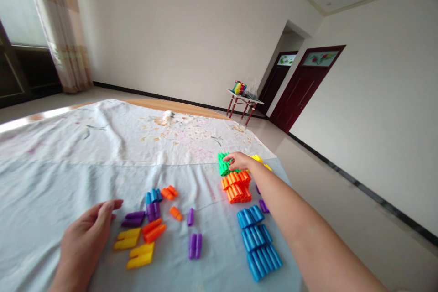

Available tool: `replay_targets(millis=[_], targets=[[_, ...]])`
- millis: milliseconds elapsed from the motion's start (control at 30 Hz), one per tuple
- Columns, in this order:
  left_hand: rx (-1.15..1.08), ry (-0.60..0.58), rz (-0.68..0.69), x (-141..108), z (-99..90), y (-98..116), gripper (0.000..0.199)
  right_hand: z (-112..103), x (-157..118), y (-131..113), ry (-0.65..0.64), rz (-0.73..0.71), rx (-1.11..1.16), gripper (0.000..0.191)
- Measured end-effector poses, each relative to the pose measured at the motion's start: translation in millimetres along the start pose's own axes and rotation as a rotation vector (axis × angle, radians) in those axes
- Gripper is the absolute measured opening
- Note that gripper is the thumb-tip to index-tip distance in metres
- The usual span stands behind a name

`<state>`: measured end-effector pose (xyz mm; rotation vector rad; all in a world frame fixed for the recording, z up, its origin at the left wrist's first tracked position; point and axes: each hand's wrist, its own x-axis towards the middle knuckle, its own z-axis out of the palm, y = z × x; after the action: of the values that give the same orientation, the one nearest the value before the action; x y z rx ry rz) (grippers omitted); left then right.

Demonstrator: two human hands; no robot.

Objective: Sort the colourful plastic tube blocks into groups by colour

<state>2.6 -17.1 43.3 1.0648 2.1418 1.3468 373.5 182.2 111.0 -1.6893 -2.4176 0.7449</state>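
Observation:
My left hand (91, 230) hovers at the left beside loose purple pieces (134, 219) and yellow pieces (128, 238); its fingers are closed together, and I cannot make out anything in them. My right hand (237, 161) reaches out to the green pieces (223, 165), its fingers bent at their right side; whether it grips one is hidden. Just below lie stacked orange pieces (237, 187). Nearer to me are rows of blue pieces (258, 242). Single and paired purple pieces (195, 246) rest mid-table, left of the blue rows.
A light blue cloth (171, 273) and a floral white cloth (123, 134) cover the table. More yellow pieces (256, 158) lie behind my right wrist. A small side table (244, 96) with a colourful bag stands farther back, near dark red doors.

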Motion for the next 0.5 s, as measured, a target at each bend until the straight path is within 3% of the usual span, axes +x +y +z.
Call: replay_targets(millis=[100,233,367,500], targets=[[-0.058,-0.031,-0.077,0.6,1.8,-1.8,0.044,-3.3,-6.8,-15.5,0.093,-0.030,0.009,0.046],[-0.084,-0.026,-0.072,-1.1,2.3,0.0,0.043,3.9,-28.8,-58.2,0.227,-0.136,0.043,0.037],[-0.089,-0.027,-0.051,-4.1,0.3,3.8,0.041,41.7,-65.7,-106.3,0.269,-0.377,0.115,0.027],[-0.101,-0.023,-0.028,-5.7,0.6,3.3,0.042,89.0,-97.0,-129.2,0.216,-0.376,0.103,0.027]])
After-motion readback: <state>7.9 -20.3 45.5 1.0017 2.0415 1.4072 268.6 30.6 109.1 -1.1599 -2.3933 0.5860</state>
